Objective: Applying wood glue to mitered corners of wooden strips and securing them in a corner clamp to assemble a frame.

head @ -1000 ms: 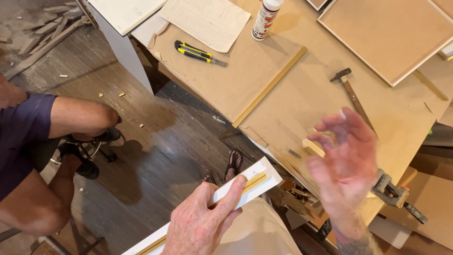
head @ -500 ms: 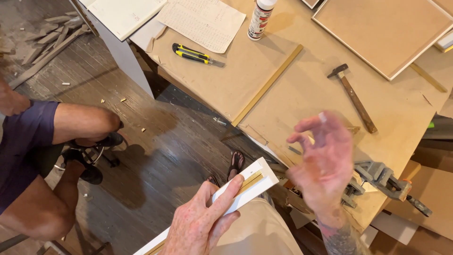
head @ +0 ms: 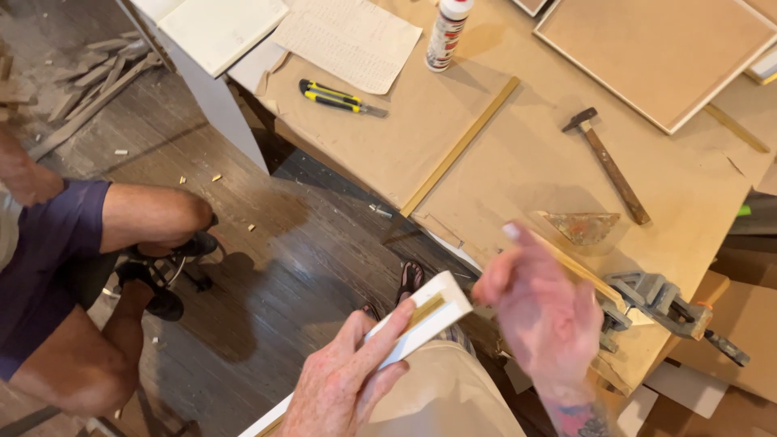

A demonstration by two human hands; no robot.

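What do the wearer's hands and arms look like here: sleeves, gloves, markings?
Both hands are bare, no gloves. The left hand shows no ring, watch or sleeve. The right hand is motion-blurred; a red and blue tattoo marks its forearm just below the wrist. No sleeves in frame.

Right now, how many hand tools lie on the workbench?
3: a yellow-and-black utility knife near the lined paper sheet, a wooden-handled hammer farther right, and a grey clamp at the bench's near edge. The right hand may hide others.

Soft even daylight, faint shadows, motion-blurred right hand.
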